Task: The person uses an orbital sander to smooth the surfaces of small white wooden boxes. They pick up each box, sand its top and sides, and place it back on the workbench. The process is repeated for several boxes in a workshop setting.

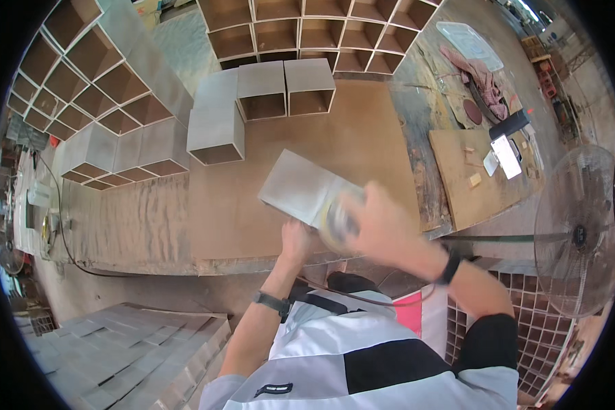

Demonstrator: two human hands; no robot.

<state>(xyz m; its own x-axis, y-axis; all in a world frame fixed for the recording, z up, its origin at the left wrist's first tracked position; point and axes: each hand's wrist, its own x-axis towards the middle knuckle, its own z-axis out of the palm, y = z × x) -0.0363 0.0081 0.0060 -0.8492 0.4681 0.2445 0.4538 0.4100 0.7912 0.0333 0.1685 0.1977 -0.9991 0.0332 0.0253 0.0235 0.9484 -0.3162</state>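
Box [297, 183], just beyond your left grip [296, 242], is clasped at its near edge, seemingly braced against the blurred round tool [335, 224] your right grip [384, 222] holds.

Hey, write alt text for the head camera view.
A person's right hand holds a blurred round tool at one end of a grey box, with the left hand at the box's near side, over a brown board. More grey boxes stand beyond, many stacked; a fan stands at right.

There are two grips [297, 242] [383, 222], two wristbands [272, 303] [449, 266], one tool [337, 222] and one cloth [484, 71].
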